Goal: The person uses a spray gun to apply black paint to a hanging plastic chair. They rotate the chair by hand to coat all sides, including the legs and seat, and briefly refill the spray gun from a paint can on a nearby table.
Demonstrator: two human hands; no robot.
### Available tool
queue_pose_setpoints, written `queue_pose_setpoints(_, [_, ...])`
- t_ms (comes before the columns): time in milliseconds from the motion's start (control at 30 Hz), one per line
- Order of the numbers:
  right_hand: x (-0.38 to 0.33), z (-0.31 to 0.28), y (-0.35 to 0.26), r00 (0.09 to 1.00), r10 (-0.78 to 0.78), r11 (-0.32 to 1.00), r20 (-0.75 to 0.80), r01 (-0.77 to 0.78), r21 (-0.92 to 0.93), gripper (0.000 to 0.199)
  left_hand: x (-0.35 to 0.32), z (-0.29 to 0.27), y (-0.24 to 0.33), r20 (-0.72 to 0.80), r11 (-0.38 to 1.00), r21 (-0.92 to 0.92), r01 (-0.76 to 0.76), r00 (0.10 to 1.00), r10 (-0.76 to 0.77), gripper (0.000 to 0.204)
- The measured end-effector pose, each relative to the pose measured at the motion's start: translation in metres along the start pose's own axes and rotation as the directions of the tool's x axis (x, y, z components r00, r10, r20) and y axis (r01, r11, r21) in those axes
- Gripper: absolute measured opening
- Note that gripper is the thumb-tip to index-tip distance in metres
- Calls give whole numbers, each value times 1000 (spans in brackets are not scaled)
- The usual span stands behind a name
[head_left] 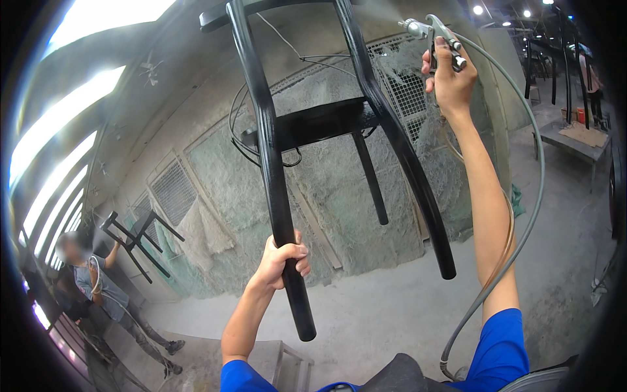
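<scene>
Fingers of the left hand (282, 260) are wrapped tight around one black chair (326, 124) leg, near and low. The chair is held up in the air, upside down, in the middle. Up on the right, a spray gun (432, 34) is gripped in the closed right hand (447, 75), and a hose (522, 215) hangs down from it. The leg looks shiny, so it could slip if the paint is wet. The hose could be caught on a leg. Far left, another chair is held by a person (98, 287), who could be hit by drifting spray.
</scene>
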State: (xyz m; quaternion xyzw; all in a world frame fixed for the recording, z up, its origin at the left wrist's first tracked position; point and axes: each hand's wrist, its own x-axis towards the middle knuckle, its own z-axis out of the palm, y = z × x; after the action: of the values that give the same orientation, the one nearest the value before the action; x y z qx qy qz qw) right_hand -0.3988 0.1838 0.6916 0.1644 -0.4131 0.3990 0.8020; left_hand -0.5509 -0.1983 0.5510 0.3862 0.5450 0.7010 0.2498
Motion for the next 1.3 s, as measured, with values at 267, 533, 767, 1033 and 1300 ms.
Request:
queue_pose_setpoints(267, [-22,33,-10,1000,-27,996,-3,27,-90,39,19,-9,-12,-13,999,-33,-3,1000,2,21])
queue_pose_setpoints(533, [-76,132,-62,941,-68,978,331,-2,208,44,75,41,-45,-113,983,174,-64,990,84,22])
queue_pose_setpoints(767, [-41,84,-28,991,32,999,127,-34,14,45,91,9,-61,-132,975,200,-95,984,122,18])
queue_pose_setpoints(1033, [-121,-69,10,927,365,920,83,-346,-185,50,31,-160,-30,-205,960,269,-77,969,135,18])
queue_pose_setpoints(1300, [-254,-133,69,770,633,757,79,-594,-272,48,54,-250,-68,-414,325,893,312,285,864,16])
